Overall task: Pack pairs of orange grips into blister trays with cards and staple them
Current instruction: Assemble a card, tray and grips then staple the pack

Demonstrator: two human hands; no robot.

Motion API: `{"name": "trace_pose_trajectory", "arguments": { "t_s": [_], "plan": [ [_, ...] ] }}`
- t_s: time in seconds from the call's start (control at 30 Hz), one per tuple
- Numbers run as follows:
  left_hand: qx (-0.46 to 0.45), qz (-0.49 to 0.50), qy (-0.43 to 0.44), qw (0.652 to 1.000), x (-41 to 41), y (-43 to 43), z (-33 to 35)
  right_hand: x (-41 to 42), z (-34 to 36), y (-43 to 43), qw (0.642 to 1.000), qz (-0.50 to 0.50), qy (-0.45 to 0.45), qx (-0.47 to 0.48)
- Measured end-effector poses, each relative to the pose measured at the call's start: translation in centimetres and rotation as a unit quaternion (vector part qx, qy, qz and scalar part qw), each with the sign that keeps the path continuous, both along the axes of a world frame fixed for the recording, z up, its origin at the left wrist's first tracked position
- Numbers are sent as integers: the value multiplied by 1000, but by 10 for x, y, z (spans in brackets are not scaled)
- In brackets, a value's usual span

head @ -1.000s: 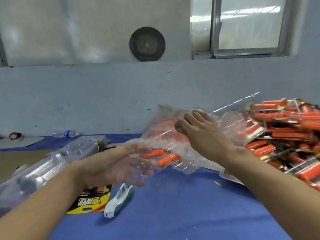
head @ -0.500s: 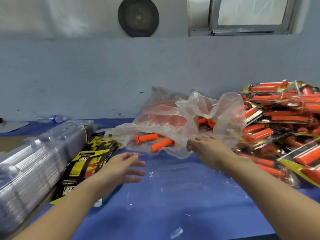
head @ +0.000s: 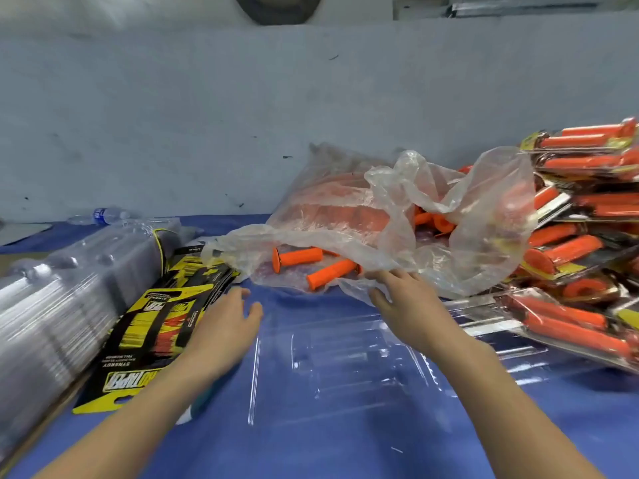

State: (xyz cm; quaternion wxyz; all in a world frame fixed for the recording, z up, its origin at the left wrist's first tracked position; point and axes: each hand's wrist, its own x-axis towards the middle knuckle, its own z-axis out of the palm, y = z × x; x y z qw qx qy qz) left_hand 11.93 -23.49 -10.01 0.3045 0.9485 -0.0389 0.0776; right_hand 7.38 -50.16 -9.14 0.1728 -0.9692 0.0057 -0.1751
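A clear blister tray (head: 339, 361) lies flat on the blue table (head: 345, 451) in front of me. Behind it a crumpled clear plastic bag (head: 390, 216) holds loose orange grips; two orange grips (head: 301, 259) (head: 332, 273) lie at its mouth. My right hand (head: 404, 305) reaches to the bag's front edge, its fingertips at the plastic beside the nearer grip. My left hand (head: 224, 326) hovers with relaxed fingers and nothing in it, between the tray and a fanned stack of yellow-and-black cards (head: 155, 326).
A tall stack of nested clear trays (head: 65, 288) lies along the left edge. Finished packs of orange grips (head: 581, 243) are piled at the right. A teal-and-white stapler (head: 197, 406) peeks from under my left forearm. A water bottle (head: 100, 216) lies by the wall.
The view has tilted down toward the table. My right hand has dropped from the top of the bag to its front edge. My left hand has moved down beside the cards.
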Motion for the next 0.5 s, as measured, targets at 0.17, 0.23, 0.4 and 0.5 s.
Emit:
{"name": "trace_pose_trajectory", "arguments": {
  "t_s": [0.17,0.23,0.4,0.5],
  "plan": [
    [28,-100,-53,993,35,-39,13,-3,-5,16,997,16,-20,75],
    [54,-129,-46,989,59,-63,9,-2,-7,17,995,14,-23,91],
    [107,-154,5,982,112,-118,-4,2,-9,11,993,-7,-20,120],
    [149,-138,41,978,129,-135,-14,4,-14,5,991,-5,-9,135]
  ]
}}
